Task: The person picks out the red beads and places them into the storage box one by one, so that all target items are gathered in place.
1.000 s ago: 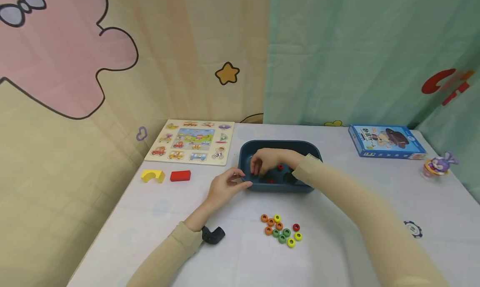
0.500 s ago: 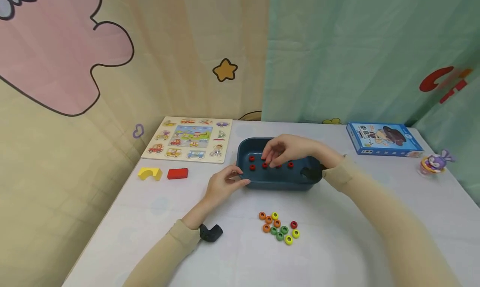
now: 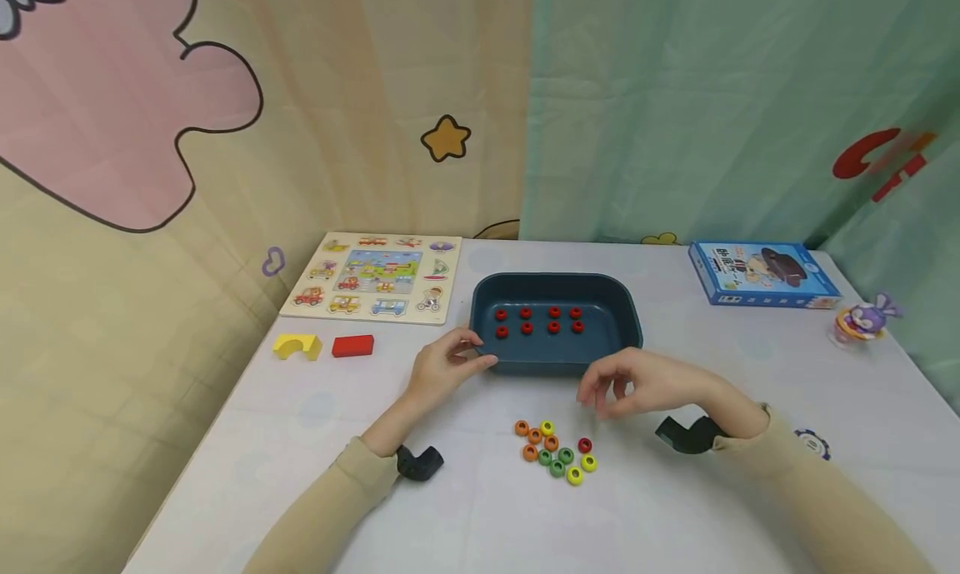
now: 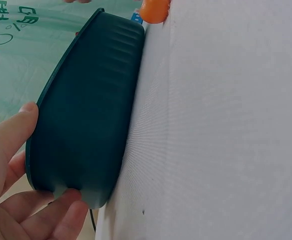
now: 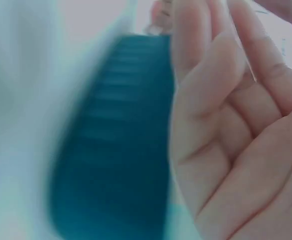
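Note:
A dark teal plastic tray (image 3: 558,367) holds several red beads (image 3: 554,312) standing in two rows. At its near left corner, my left hand (image 3: 444,367) holds the tray; in the left wrist view the thumb touches the rim and the other fingers lie against the end wall. My right hand (image 3: 647,382) hovers in front of the tray, near its right side, with fingers loosely bent and nothing visible in them. Below it on the table lies a loose group of orange, yellow, green beads (image 3: 557,468) and one red bead (image 3: 585,445).
Left of the tray are a wooden picture puzzle board (image 3: 375,278), a yellow arch block (image 3: 297,346) and a red block (image 3: 352,346). A blue game box (image 3: 765,274) and a purple toy figure (image 3: 866,317) stand at the right. Curtains hang behind the table.
My right hand has come out of the tray and moved right and toward the loose beads, uncovering the red rows inside. The left hand has stayed at the tray's corner.

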{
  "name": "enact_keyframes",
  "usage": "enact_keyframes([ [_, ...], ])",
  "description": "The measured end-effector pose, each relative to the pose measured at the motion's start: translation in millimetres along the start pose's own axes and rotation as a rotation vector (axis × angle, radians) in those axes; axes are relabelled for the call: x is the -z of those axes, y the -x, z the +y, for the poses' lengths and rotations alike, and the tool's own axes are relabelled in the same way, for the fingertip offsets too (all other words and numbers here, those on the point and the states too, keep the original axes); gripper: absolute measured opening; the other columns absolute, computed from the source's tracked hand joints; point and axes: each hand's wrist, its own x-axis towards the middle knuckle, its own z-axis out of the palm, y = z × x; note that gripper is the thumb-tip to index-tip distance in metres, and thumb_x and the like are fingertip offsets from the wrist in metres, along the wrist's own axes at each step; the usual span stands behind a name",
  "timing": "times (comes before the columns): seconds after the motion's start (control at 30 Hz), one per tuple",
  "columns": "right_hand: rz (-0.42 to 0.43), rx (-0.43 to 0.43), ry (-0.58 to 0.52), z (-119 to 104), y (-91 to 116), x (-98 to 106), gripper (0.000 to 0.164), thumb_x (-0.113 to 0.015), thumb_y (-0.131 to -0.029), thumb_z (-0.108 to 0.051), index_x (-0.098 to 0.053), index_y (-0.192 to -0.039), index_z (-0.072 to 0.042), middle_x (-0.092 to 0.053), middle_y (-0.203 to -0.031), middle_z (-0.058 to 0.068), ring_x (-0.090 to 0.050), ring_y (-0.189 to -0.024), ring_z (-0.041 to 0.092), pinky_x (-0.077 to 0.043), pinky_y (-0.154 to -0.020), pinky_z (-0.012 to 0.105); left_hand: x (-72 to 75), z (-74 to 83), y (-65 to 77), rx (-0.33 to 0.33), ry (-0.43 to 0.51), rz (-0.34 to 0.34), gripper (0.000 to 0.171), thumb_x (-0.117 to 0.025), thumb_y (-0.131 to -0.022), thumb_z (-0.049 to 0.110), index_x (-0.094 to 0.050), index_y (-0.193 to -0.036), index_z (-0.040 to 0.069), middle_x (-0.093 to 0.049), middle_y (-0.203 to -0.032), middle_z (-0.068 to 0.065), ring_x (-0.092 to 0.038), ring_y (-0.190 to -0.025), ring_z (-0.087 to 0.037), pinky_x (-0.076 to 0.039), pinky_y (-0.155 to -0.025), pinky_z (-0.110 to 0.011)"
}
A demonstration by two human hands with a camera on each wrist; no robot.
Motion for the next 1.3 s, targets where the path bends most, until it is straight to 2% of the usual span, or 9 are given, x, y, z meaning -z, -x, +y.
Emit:
enact_keyframes([
  [0.17, -0.034, -0.066, -0.009, 19, 1, -29, 0.023, -0.068, -0.077, -0.011, -0.063, -0.098, -0.018, -0.061, -0.090, 0.001, -0.057, -0.077, 0.011, -0.048, -0.059, 0.024, 0.3, -1.0, -0.6, -0.002, 0.000, 0.001, 0.033, -0.072, -0.072, 0.038, -0.059, -0.094, 0.017, -0.055, -0.121, -0.010, -0.057, -0.100, -0.010, -0.050, -0.075, -0.025],
  [0.27, -0.039, -0.058, -0.025, 28, -1, -39, 0.024, -0.069, -0.076, -0.009, -0.064, -0.097, -0.019, -0.061, -0.089, -0.001, -0.057, -0.075, 0.010, -0.048, -0.057, 0.024, 0.0, -1.8, -0.5, -0.001, 0.007, -0.003, 0.034, -0.072, -0.071, 0.039, -0.059, -0.093, 0.017, -0.054, -0.122, -0.010, -0.057, -0.100, -0.010, -0.050, -0.074, -0.025],
  [0.43, -0.043, -0.039, -0.024, 33, -4, -47, 0.023, -0.069, -0.075, -0.009, -0.064, -0.094, -0.021, -0.061, -0.085, -0.005, -0.054, -0.070, 0.008, -0.046, -0.053, 0.021, -0.7, -2.1, -0.4, -0.005, 0.016, -0.007, 0.037, -0.072, -0.071, 0.041, -0.059, -0.094, 0.016, -0.052, -0.124, -0.011, -0.057, -0.100, -0.010, -0.050, -0.073, -0.025],
  [0.67, -0.043, -0.126, 0.027, 29, -6, -47, 0.019, -0.070, -0.074, -0.012, -0.064, -0.089, -0.023, -0.061, -0.080, -0.007, -0.053, -0.068, 0.006, -0.045, -0.055, 0.021, -0.4, -0.7, -0.7, -0.006, 0.016, -0.007, 0.038, -0.072, -0.071, 0.040, -0.059, -0.095, 0.013, -0.051, -0.125, -0.012, -0.057, -0.101, -0.011, -0.050, -0.074, -0.025],
  [0.83, -0.053, -0.076, 0.070, 12, -7, -23, 0.015, -0.069, -0.076, -0.015, -0.063, -0.090, -0.019, -0.061, -0.082, -0.010, -0.055, -0.072, 0.009, -0.048, -0.061, 0.026, 0.3, 0.3, -0.9, -0.008, 0.001, -0.008, 0.038, -0.072, -0.071, 0.039, -0.059, -0.095, 0.013, -0.051, -0.124, -0.012, -0.057, -0.101, -0.011, -0.050, -0.074, -0.025],
  [0.97, 0.005, -0.047, 0.136, -8, -15, 18, 0.015, -0.068, -0.079, -0.020, -0.063, -0.092, -0.020, -0.061, -0.085, -0.010, -0.056, -0.074, 0.010, -0.049, -0.065, 0.028, 1.2, 0.6, -1.0, -0.011, 0.006, -0.002, 0.037, -0.072, -0.072, 0.037, -0.060, -0.095, 0.012, -0.052, -0.124, -0.011, -0.057, -0.100, -0.011, -0.050, -0.074, -0.026],
  [1.03, 0.038, -0.066, 0.157, -13, -23, 40, 0.015, -0.068, -0.079, -0.022, -0.063, -0.093, -0.019, -0.061, -0.086, -0.009, -0.056, -0.075, 0.010, -0.049, -0.065, 0.029, 1.5, 0.5, -0.9, -0.008, 0.008, 0.000, 0.036, -0.072, -0.072, 0.038, -0.060, -0.095, 0.013, -0.052, -0.124, -0.010, -0.057, -0.100, -0.010, -0.050, -0.074, -0.025],
  [1.17, 0.050, -0.113, 0.119, -7, -48, 72, 0.017, -0.068, -0.080, -0.019, -0.062, -0.095, -0.013, -0.061, -0.089, -0.003, -0.057, -0.077, 0.014, -0.049, -0.067, 0.032, 1.3, -0.7, -0.5, -0.001, 0.013, -0.002, 0.037, -0.072, -0.071, 0.038, -0.060, -0.096, 0.012, -0.051, -0.125, -0.010, -0.057, -0.100, -0.010, -0.050, -0.074, -0.025],
  [1.3, -0.011, -0.205, 0.087, 11, -74, 80, 0.018, -0.068, -0.079, -0.015, -0.062, -0.096, -0.010, -0.062, -0.091, 0.002, -0.058, -0.078, 0.016, -0.050, -0.069, 0.035, 0.6, -1.1, 0.0, 0.001, 0.008, -0.007, 0.039, -0.072, -0.071, 0.039, -0.060, -0.096, 0.012, -0.051, -0.125, -0.012, -0.056, -0.101, -0.011, -0.050, -0.075, -0.026],
])
